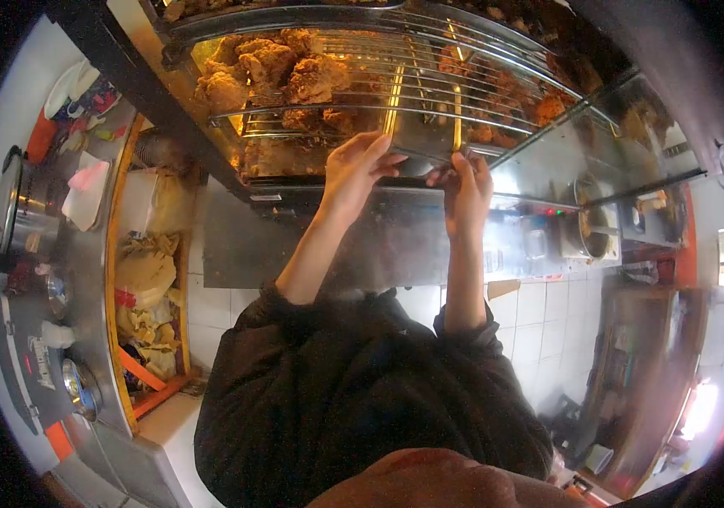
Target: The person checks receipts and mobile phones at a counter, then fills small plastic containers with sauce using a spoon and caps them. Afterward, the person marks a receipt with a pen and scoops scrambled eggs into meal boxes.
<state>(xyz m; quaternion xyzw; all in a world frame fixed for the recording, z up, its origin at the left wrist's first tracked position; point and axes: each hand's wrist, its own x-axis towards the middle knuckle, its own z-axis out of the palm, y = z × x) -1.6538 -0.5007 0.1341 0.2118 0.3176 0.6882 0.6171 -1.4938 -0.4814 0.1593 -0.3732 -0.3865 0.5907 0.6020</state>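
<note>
Both hands are up at the front of a lit food warmer. My left hand [353, 173] has its thumb and fingers closed at the near left corner of a dark, flat rectangular piece with shiny gold-lit edges [426, 131]. At its near right corner, my right hand [468, 186] pinches the same piece. Whether it is a shallow tray or a flat panel, I cannot tell. It reaches in over the warmer's wire rack [370, 72]. Pieces of fried chicken [315, 80] lie on the left of that rack, and redder pieces [489, 118] lie to the right.
A glass door panel [582, 135] juts out at the right of the warmer. Below the hands runs a steel ledge [286, 245]. A counter with a large pot [27, 220] and an open shelf of bags [148, 279] stands at the left; a round container [590, 229] is at the right.
</note>
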